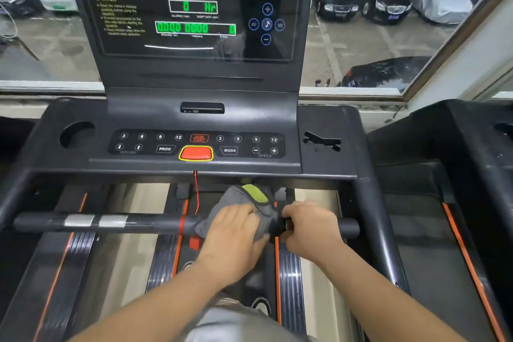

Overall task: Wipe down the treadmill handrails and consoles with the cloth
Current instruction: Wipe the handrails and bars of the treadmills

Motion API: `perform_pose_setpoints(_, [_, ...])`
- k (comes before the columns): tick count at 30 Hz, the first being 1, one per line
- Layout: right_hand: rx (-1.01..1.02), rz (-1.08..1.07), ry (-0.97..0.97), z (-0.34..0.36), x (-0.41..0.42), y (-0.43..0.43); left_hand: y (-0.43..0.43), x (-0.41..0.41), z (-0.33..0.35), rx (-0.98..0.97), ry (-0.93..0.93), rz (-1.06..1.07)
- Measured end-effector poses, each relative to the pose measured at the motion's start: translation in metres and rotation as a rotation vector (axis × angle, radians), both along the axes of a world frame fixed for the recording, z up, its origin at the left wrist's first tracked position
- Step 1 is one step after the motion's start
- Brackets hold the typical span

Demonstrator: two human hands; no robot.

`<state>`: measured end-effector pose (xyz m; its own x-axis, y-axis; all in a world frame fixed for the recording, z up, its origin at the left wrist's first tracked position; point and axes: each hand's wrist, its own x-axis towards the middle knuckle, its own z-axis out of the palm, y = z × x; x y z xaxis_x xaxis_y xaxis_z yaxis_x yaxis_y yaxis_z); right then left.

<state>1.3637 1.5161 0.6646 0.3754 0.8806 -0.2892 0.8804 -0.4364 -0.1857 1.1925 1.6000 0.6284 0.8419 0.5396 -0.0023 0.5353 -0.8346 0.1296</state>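
Treadmill (327, 125): black frame, fills most of the view, seen from the belt end.
Window (374, 44): behind the treadmill; parked cars outside.
Second treadmill (458, 147): black, just beside the first on the right.
Console (194, 16): upright screen, green and red digits lit, yellow caution text at left.
Button panel (166, 144): below the console, numbered keys in a row, PROG and MODE keys.
Handrail (138, 222): black crossbar under the panel, two silver bands on its left part.
Cloth (236, 200): grey with a green patch, draped over the handrail right of centre.
Left hand (236, 230): palm on the cloth, fingers over and thumb under, clasping it to the handrail.
Right hand (308, 225): fingers curled round the handrail at the cloth's right edge.
Red button (196, 153): yellow-rimmed, panel centre.
Red cord (196, 191): hangs below the button.
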Motion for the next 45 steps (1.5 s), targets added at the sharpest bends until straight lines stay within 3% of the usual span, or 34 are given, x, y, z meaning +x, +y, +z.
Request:
perform_pose_setpoints(1, [0.002, 0.000, -0.003, -0.001, 0.000, 0.000, 0.009, 0.016, 0.010, 0.010, 0.066, 0.076])
perform_pose_setpoints(5, [0.011, -0.001, -0.002, -0.004, -0.001, -0.002, 0.038, 0.067, 0.021, -0.349, 0.343, 0.308])
perform_pose_setpoints(7, [0.004, 0.001, -0.003, -0.006, -0.001, -0.003, 0.030, 0.064, 0.019, -0.264, 0.320, 0.272])
perform_pose_setpoints(11, [0.002, -0.014, 0.005, -0.010, -0.002, -0.005, -0.025, -0.006, 0.002, -0.038, 0.050, 0.104])
perform_pose_setpoints(16, [0.011, -0.047, 0.025, -0.011, 0.001, -0.004, -0.028, -0.018, -0.006, 0.089, 0.230, -0.133])
perform_pose_setpoints(20, [0.027, -0.048, 0.021, -0.009, 0.001, -0.004, -0.001, 0.016, 0.021, -0.062, 0.153, -0.098])
perform_pose_setpoints(24, [0.056, -0.091, 0.031, -0.012, -0.002, -0.008, 0.028, 0.039, 0.038, -0.439, 0.157, 0.203])
perform_pose_setpoints(28, [0.086, -0.106, 0.033, -0.013, -0.003, -0.011, -0.010, 0.009, 0.020, -0.247, 0.087, 0.115])
perform_pose_setpoints(32, [0.094, -0.108, 0.048, -0.011, -0.006, -0.012, -0.037, -0.033, 0.002, -0.072, 0.195, -0.021])
perform_pose_setpoints(36, [0.095, -0.105, 0.033, -0.008, -0.007, -0.012, -0.007, 0.009, 0.022, -0.101, 0.239, -0.001])
perform_pose_setpoints(41, [0.091, -0.101, 0.018, -0.007, -0.008, -0.013, 0.031, 0.052, 0.040, -0.562, 0.178, 0.268])
perform_pose_setpoints(43, [0.099, -0.089, 0.009, -0.007, -0.008, -0.013, 0.024, 0.050, 0.039, -0.484, 0.159, 0.272])
perform_pose_setpoints(45, [0.109, -0.080, 0.020, -0.009, -0.007, -0.015, -0.001, 0.027, 0.030, -0.244, 0.113, 0.172])
